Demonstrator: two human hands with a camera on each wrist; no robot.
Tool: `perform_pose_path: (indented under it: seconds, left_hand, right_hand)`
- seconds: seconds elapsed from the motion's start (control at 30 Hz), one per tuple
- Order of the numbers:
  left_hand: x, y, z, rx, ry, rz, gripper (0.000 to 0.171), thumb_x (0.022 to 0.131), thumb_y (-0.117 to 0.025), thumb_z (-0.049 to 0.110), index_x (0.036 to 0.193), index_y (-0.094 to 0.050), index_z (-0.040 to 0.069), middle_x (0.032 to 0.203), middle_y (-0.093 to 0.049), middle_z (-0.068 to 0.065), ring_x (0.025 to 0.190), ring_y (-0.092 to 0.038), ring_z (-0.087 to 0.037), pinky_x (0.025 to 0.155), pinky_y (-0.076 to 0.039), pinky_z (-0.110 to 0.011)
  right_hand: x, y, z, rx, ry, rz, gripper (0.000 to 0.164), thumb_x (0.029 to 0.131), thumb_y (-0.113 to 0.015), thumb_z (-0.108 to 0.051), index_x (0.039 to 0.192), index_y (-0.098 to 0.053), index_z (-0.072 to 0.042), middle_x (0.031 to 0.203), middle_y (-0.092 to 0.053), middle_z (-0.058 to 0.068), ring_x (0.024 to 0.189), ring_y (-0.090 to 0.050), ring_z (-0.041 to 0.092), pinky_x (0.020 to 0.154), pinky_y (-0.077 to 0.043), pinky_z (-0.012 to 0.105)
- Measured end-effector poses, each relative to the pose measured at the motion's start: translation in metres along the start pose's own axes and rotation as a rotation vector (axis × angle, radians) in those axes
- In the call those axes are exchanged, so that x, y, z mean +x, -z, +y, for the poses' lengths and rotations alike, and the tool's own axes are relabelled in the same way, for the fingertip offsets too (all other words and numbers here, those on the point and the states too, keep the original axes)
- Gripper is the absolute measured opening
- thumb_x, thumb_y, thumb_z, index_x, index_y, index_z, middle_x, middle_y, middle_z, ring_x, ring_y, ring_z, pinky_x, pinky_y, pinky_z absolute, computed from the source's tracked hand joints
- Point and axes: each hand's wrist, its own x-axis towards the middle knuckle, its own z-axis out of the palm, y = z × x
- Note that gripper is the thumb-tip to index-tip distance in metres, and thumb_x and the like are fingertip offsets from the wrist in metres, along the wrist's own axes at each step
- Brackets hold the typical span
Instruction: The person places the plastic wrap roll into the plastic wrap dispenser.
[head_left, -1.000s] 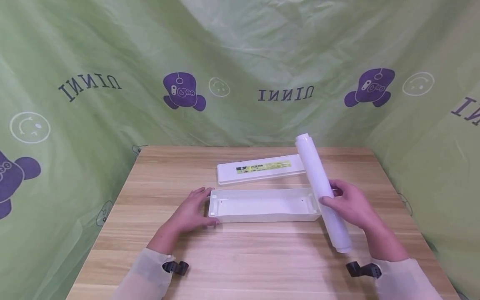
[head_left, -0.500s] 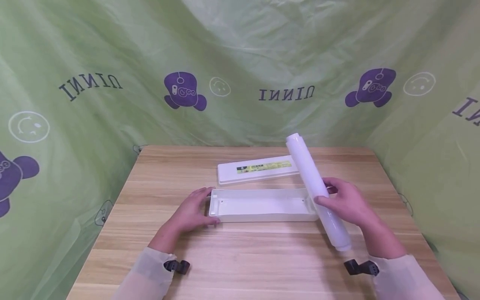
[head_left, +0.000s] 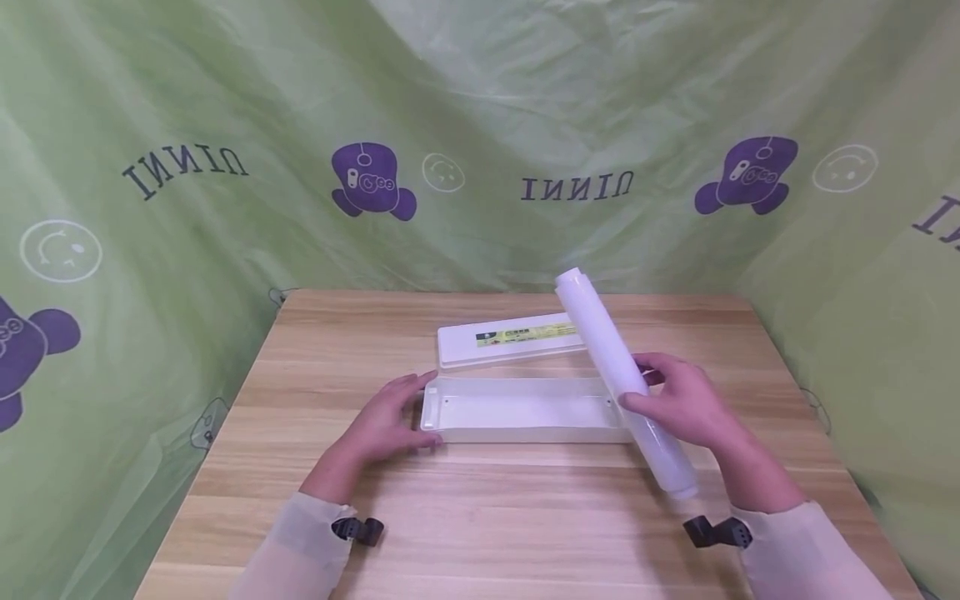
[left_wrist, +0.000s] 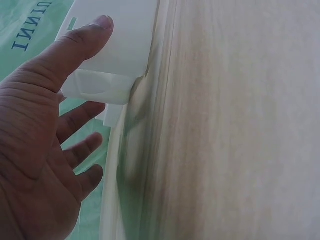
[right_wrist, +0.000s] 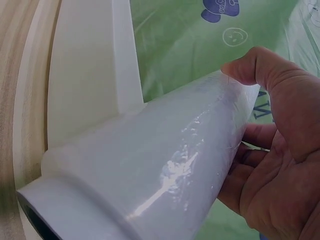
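Nearest my view: roll (head_left: 615, 367) slanting over right end of box (head_left: 525, 410); right hand (head_left: 678, 404) pinching roll near middle, presumably for balance. Left hand (head_left: 386, 421) spread, thumb touching box, probably steadying. Beyond, lid (head_left: 510, 337) on surface (head_left: 480, 517), apparently leaving box accessible.

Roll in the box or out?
Out: the right hand holds the roll aslant, its ends showing beyond the front and back of the box.

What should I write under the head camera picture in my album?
Left hand touching an open, long white plastic box; right hand gripping a shiny white cylindrical roll.
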Motion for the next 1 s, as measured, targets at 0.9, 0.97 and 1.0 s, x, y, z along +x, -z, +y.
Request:
perform_pose_path:
  seconds: [0.9, 0.97, 1.0]
  left_hand:
    - [0.002, -0.003, -0.003, -0.004, 0.034, 0.024, 0.110, 0.063, -0.098, 0.051, 0.158, -0.044, 0.034, 0.156, -0.051, -0.007, 0.150, -0.035, -0.036, 0.120, -0.032, -0.060]
    - [0.002, -0.003, -0.003, -0.006, 0.033, 0.026, 0.110, 0.063, -0.098, 0.051, 0.158, -0.044, 0.034, 0.156, -0.051, -0.006, 0.150, -0.036, -0.036, 0.120, -0.032, -0.060]
    - [0.002, -0.004, -0.003, -0.008, 0.034, 0.027, 0.110, 0.063, -0.098, 0.050, 0.158, -0.045, 0.034, 0.156, -0.051, -0.005, 0.150, -0.036, -0.036, 0.120, -0.032, -0.060]
  right_hand:
    - [0.017, -0.007, -0.020, -0.027, 0.138, -0.008, 0.057, 0.080, -0.085, -0.020, 0.130, -0.064, 0.000, 0.112, -0.069, 0.013, 0.097, -0.066, 0.029, 0.069, -0.061, 0.034]
    - [0.018, -0.007, -0.022, -0.028, 0.139, -0.012, 0.058, 0.081, -0.085, -0.020, 0.130, -0.064, 0.000, 0.113, -0.069, 0.013, 0.098, -0.066, 0.029, 0.071, -0.062, 0.037]
    - [0.018, -0.007, -0.022, -0.027, 0.139, -0.013, 0.058, 0.080, -0.085, -0.019, 0.131, -0.064, 0.001, 0.113, -0.069, 0.013, 0.099, -0.066, 0.030, 0.073, -0.063, 0.039]
